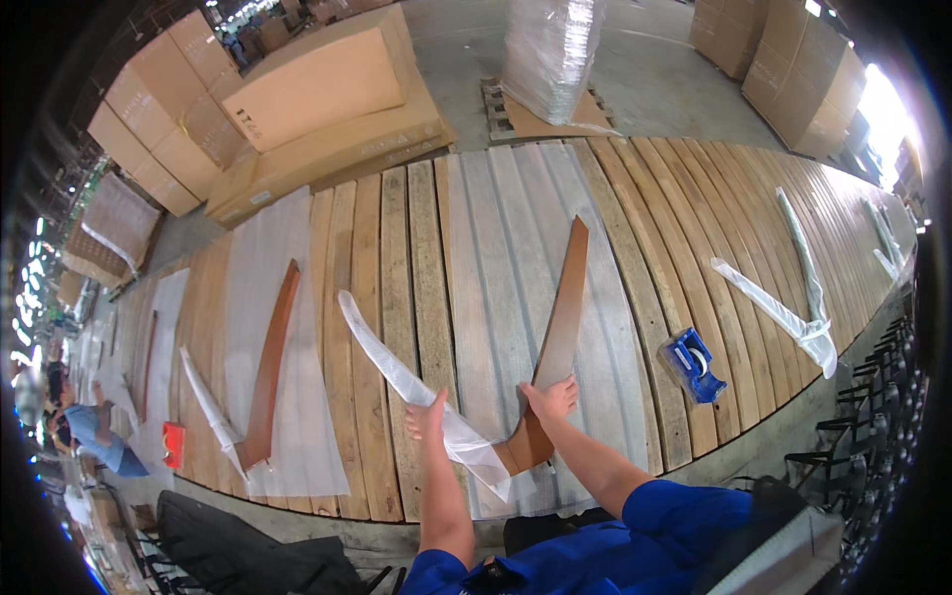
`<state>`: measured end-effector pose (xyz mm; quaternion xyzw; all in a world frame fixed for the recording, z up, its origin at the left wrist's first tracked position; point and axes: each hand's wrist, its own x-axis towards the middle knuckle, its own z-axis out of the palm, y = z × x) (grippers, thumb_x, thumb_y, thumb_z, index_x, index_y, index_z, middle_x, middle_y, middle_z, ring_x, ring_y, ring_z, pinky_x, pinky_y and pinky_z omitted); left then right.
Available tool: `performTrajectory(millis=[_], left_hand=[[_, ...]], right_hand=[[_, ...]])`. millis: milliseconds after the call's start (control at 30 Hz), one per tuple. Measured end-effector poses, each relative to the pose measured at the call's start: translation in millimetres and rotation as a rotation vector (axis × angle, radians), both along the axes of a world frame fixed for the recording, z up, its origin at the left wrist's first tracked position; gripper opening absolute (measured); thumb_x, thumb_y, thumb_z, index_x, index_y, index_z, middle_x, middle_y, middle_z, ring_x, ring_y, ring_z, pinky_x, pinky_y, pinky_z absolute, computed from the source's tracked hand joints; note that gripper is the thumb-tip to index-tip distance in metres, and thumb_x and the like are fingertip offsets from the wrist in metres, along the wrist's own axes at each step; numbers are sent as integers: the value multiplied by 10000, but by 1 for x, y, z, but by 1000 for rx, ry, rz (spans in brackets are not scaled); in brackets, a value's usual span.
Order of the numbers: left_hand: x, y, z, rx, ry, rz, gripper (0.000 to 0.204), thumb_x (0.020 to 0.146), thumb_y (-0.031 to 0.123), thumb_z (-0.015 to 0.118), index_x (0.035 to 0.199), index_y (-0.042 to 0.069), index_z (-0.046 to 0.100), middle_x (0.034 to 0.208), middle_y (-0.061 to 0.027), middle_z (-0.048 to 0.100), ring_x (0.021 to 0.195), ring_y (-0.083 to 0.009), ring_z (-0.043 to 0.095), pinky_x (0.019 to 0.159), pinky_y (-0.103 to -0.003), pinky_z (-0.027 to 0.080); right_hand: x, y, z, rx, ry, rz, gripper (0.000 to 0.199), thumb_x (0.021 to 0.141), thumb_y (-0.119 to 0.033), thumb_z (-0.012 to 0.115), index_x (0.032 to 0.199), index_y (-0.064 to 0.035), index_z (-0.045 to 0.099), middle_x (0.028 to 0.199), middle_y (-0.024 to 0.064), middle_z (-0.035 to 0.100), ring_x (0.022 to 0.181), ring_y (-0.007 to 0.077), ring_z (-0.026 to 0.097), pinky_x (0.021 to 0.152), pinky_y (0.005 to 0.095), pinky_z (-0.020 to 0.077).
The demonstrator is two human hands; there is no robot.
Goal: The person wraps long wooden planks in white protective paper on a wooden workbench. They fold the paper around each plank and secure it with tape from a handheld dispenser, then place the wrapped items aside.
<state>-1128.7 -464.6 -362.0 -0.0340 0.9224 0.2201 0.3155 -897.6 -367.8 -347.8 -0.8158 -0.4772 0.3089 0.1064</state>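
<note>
A V-shaped brown wooden furniture part lies on a translucent foam sheet on the slatted wooden workbench. Its left arm is wrapped in white foam; its right arm is bare wood. My left hand presses on the wrapped arm near the bend. My right hand grips the bare wooden arm just above the bend.
A blue tape dispenser sits to the right. Wrapped parts lie farther right. At left lie another brown wooden part on foam and a red object. Cardboard boxes and a wrapped pallet stand behind. A person is at far left.
</note>
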Motion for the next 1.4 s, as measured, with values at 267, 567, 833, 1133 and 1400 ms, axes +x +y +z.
performTrajectory(millis=[267, 567, 833, 1133, 1400], left_hand=[[-3, -2, -44, -5, 251, 112, 1096, 595, 347, 909, 1414, -5, 271, 1306, -199, 371, 1258, -394, 402, 1032, -541, 424], [14, -38, 1, 255, 449, 263, 937, 618, 186, 863, 1338, -87, 330, 1233, -231, 378, 1181, -435, 423, 1000, -589, 441], [-15, 24, -13, 62, 284, 192, 1036, 730, 464, 839, 1471, -42, 323, 1410, -229, 404, 1334, -421, 374, 1066, -612, 349], [79, -108, -57, 159, 287, -466, 852, 773, 496, 792, 1451, 111, 450, 1393, -217, 464, 1279, -444, 449, 1065, -555, 377], [176, -179, -71, 148, 306, -413, 611, 728, 402, 850, 1185, 88, 592, 1111, -172, 577, 1121, -389, 516, 951, -513, 433]], right_hand=[[-27, 24, 15, -141, -140, -119, 1097, 628, -401, 875, 1451, 55, 311, 1441, 237, 390, 1397, 404, 319, 1096, 580, 359], [-51, 40, 34, 96, -163, 79, 944, 621, -309, 847, 1385, 28, 406, 1314, 203, 438, 1308, 404, 391, 1062, 524, 411], [-96, 153, 31, 126, -90, 326, 908, 613, -382, 851, 1352, -13, 473, 1350, 181, 461, 1345, 360, 392, 1042, 517, 435], [53, 79, 12, 244, -100, 444, 934, 683, -468, 813, 1433, -44, 452, 1432, 188, 413, 1376, 379, 356, 1133, 501, 315], [273, -53, -20, -129, -342, 193, 855, 679, -506, 824, 1340, -57, 519, 1346, 193, 527, 1276, 357, 501, 1032, 463, 435]])
